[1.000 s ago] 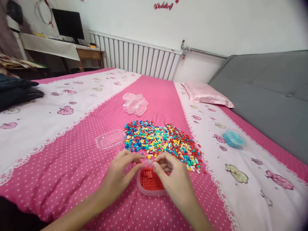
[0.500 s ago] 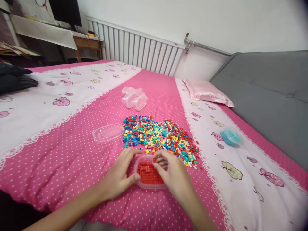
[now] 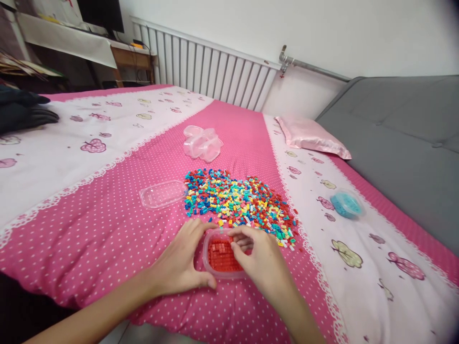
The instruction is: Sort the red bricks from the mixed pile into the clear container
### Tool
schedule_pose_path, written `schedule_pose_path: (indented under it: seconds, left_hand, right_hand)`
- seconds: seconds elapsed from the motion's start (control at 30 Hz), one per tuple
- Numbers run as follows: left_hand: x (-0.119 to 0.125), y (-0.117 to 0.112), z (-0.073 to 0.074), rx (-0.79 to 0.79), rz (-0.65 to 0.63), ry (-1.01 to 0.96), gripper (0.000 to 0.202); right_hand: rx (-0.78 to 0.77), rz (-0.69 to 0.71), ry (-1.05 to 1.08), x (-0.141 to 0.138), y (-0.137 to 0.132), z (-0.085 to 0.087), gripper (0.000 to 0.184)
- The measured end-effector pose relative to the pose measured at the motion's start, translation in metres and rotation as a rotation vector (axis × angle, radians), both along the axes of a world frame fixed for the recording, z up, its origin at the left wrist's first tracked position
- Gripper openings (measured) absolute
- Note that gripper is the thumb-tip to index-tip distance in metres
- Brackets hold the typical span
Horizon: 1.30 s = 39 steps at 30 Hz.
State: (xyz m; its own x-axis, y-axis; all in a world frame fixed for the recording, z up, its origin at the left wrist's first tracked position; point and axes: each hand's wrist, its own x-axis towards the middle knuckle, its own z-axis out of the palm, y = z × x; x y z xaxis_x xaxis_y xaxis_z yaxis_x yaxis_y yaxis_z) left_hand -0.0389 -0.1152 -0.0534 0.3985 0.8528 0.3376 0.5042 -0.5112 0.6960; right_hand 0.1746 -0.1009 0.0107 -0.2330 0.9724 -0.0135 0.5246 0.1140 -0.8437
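Note:
A clear plastic container (image 3: 206, 260) stands on the bed in front of me, with red toy bricks (image 3: 224, 262) laid in rows inside. My left hand (image 3: 184, 258) curves around its left side, thumb and fingers spread apart. The thumb lies by the near left corner and the fingertips are at the far rim. Over the container's right side, my right hand (image 3: 256, 248) has thumb and index finger closed on a small red toy brick (image 3: 231, 239), mostly hidden by the fingertips. Just beyond the container spreads a heap of mixed coloured toy bricks (image 3: 233, 196).
A clear lid (image 3: 163, 194) lies left of the heap. Several clear containers (image 3: 202, 143) are gathered farther back. On the right sit a tub with blue contents (image 3: 346, 204) and a pink pillow (image 3: 313, 137). The bedspread (image 3: 107, 229) is soft and wrinkled.
My left thumb has come off the container's near left rim and spread lower. My right hand stays at the right side, fingers still pinched. The view has shifted slightly.

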Motion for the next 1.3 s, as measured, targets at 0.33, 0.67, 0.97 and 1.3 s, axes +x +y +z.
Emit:
schedule_pose_path:
  seconds: [0.33, 0.67, 0.97, 1.3]
  left_hand:
    - [0.002, 0.001, 0.022, 0.074, 0.047, -0.176, 0.042]
    - [0.011, -0.001, 0.028, -0.051, -0.003, -0.456, 0.013]
    - [0.013, -0.006, 0.023, -0.082, 0.03, -0.437, 0.017]
    - [0.006, -0.002, 0.038, 0.288, -0.016, -0.116, 0.012]
  right_hand:
    - [-0.052, -0.021, 0.221, -0.004, -0.002, 0.006, 0.02]
    - [-0.081, 0.078, 0.283, -0.008, -0.004, 0.002, 0.025]
    - [-0.185, 0.091, 0.412, -0.016, -0.009, 0.001, 0.026]
    - [-0.176, 0.199, 0.339, -0.003, -0.003, 0.006, 0.023]
